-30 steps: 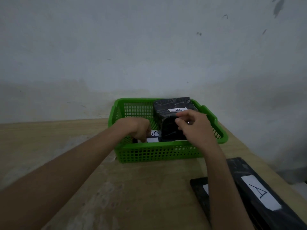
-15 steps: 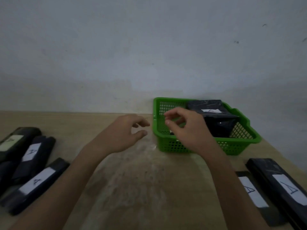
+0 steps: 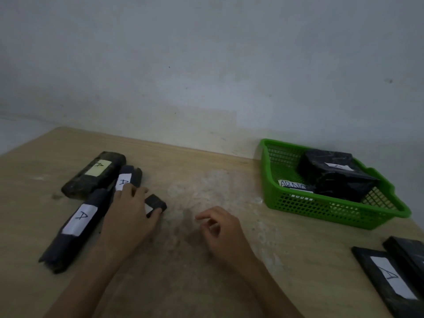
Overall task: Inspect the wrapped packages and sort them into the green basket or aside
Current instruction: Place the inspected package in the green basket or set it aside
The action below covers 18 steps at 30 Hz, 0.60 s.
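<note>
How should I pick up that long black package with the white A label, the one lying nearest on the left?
Probably grip the long package around its middle, near the white label, coming down from above. It lies flat and slanted on the table, narrow enough to pinch across its long sides. The right side is crowded by the left hand.

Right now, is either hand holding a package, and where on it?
The left hand grips the small package at its near end, still on the table; the right hand holds nothing.

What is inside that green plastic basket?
The green plastic basket holds a large black wrapped package with a white label, plus a white handwritten label beside it. Whatever lies beneath them is hidden.
</note>
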{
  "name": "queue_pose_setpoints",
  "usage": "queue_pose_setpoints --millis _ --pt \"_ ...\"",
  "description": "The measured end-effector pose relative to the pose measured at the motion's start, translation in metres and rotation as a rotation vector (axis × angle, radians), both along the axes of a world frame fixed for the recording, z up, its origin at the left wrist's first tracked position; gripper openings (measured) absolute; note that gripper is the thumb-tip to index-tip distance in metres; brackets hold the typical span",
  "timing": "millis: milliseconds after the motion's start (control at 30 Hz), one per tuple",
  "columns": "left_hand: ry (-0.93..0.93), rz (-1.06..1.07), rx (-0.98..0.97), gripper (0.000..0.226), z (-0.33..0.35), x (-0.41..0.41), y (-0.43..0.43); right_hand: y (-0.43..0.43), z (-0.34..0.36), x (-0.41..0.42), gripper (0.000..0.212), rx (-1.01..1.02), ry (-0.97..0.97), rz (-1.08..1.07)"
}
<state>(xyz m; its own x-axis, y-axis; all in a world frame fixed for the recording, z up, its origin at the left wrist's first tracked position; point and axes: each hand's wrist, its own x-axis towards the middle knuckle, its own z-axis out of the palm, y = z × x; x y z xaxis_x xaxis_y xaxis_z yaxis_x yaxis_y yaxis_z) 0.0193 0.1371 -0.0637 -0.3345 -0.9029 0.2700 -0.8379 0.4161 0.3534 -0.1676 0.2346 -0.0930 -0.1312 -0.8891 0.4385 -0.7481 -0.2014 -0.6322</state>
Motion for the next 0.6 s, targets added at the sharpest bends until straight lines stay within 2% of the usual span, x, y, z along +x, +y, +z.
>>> queue_pose_setpoints --millis 200,267,467,600 --pt "-0.296 0.174 0.059 0.05 -0.007 0.008 0.01 0.003 -0.017 0.002 0.021 -0.114 -0.041 -0.068" --pt "-0.321 0.178 0.073 0.05 -0.013 0.01 0.009 0.004 -0.019 0.0 0.024 -0.133 -0.044 -0.075" --pt "-0.211 0.116 0.07 0.056 -0.015 0.015 0.004 0.003 -0.02 0.0 0.026 -0.144 -0.023 -0.076" --pt "0.011 -0.12 -0.038 0.055 -0.017 0.009 0.001 0.003 -0.02 0.0 0.025 -0.17 -0.061 -0.121"
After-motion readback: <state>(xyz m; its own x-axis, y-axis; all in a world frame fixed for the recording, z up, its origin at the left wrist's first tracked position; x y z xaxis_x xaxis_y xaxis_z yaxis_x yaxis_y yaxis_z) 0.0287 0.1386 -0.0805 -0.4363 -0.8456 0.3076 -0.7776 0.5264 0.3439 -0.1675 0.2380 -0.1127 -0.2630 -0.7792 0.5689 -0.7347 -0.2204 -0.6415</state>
